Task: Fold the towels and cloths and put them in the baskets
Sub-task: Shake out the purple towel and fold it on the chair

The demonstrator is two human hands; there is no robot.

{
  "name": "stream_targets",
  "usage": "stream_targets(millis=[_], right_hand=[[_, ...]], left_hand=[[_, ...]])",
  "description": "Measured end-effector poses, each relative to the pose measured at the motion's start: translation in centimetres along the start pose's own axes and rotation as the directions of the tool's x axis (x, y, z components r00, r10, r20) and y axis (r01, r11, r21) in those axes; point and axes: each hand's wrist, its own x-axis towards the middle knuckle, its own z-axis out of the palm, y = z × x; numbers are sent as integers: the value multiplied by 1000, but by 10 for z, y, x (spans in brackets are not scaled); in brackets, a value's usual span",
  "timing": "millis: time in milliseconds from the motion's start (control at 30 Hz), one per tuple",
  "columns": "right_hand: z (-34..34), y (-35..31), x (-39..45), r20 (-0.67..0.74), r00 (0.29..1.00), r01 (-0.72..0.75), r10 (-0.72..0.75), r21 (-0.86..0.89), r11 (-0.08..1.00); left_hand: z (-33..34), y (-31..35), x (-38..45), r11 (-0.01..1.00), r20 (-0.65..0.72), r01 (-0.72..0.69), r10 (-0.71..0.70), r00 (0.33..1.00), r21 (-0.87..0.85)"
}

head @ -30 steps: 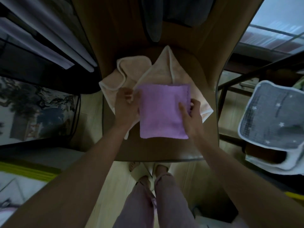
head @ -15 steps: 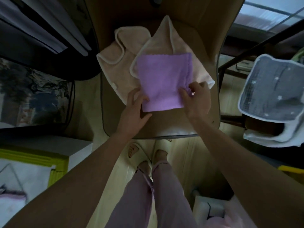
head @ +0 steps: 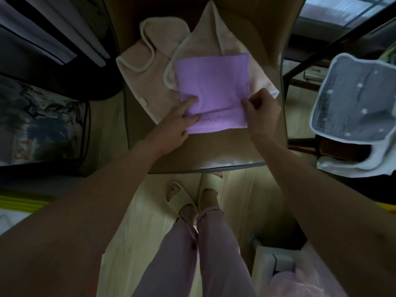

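A folded purple cloth (head: 212, 82) lies on the brown chair seat (head: 214, 151), partly on top of a crumpled beige towel (head: 145, 78). My left hand (head: 177, 123) pinches the cloth's near left corner, index finger stretched over the top layer. My right hand (head: 261, 110) pinches the near right edge. The top layer is lifted a little at the near edge, so a strip of the layer beneath shows.
To the right a grey star-patterned cloth (head: 353, 99) lies over white cloths on another surface. My legs and slippers (head: 182, 196) stand on the pale wood floor. A white container (head: 276, 266) sits at lower right. Dark furniture stands at left.
Both hands slid from the cloth's sides to its near corners and took hold of the top layer, lifting its near edge. The camera tilted further down.
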Motion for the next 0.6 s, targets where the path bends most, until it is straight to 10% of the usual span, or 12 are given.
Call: stream_targets(millis=[133,267,400,600], right_hand=[[5,12,-2,13,1000,14,-12,-92,996],[10,-2,8,-78,943,281,-324,-334,900],[36,-9,25,172,808,587,-564,-321,744],[56,30,43,377,835,530,-400,-360,768]], left_hand=[[-8,7,-3,997,74,12,-18,997,82],[-17,8,5,987,-279,-5,50,959,160],[-4,12,47,945,-302,87,13,953,314],[23,-13,52,916,-250,297,-232,940,269]])
